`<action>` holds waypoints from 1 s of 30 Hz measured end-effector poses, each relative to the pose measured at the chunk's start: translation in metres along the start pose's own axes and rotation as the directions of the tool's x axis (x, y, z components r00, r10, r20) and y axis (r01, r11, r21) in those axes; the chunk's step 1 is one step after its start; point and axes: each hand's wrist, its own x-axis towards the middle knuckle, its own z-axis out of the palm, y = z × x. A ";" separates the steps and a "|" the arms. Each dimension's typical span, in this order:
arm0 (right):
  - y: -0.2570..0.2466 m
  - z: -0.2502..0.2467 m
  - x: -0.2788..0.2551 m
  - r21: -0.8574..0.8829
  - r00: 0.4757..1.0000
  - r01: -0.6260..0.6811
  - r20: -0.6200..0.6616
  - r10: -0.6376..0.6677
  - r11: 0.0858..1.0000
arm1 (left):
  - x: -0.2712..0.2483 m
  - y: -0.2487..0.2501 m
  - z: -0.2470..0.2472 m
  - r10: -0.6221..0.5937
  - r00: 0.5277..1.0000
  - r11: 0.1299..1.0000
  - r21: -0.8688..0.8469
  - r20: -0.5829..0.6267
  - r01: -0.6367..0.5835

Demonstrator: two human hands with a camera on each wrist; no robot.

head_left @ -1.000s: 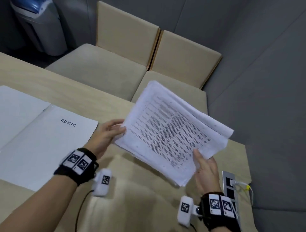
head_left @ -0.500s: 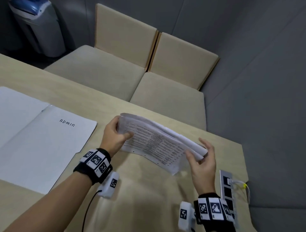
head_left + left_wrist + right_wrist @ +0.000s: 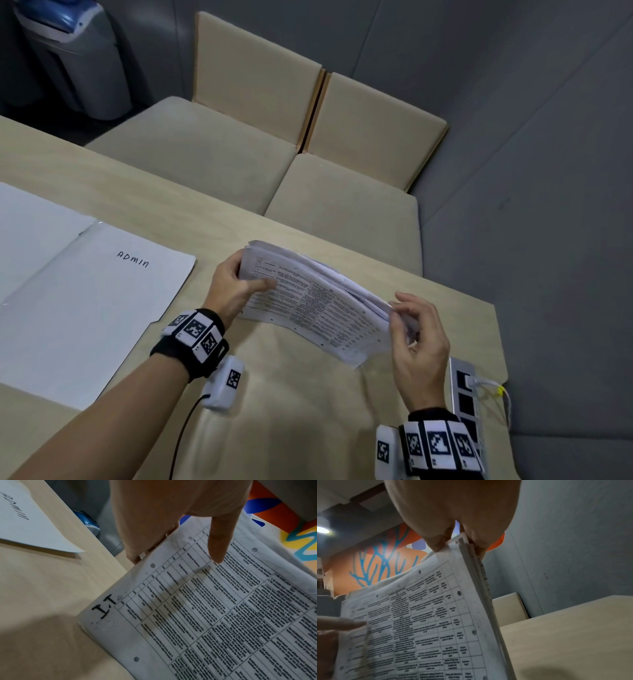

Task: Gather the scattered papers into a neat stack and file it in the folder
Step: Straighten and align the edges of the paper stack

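stack [image 3: 318,301] lowered onto table [image 3: 144,205] edge-down, seemingly | both hands' grip at ends

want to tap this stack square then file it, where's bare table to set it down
Bare table lies between the two forearms, below the paper stack that the left hand and right hand hold. Another free strip runs along the far edge above the open folder. The right edge is crowded by the socket panel and its cable.

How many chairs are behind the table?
2, side by side beyond the table's far edge: the left chair and the right chair. More may sit out of view.
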 end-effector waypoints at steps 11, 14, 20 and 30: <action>0.004 -0.003 0.013 -0.106 0.988 0.002 0.154 0.015 0.994 | 0.010 -0.003 0.004 -0.060 0.998 0.998 -0.014 0.030 0.061; 0.006 -0.002 0.011 -0.172 0.979 0.097 0.196 -0.063 0.980 | 0.010 -0.004 0.001 -0.074 0.996 0.996 -0.038 0.039 0.076; 0.006 -0.001 0.008 -0.340 0.952 0.165 0.302 -0.059 0.926 | 0.007 -0.003 0.002 -0.090 0.993 0.995 -0.037 0.081 0.093; -0.016 0.007 0.029 -0.422 0.930 0.099 0.361 0.067 0.901 | 0.002 0.036 0.014 0.107 0.953 0.981 0.125 0.284 -0.147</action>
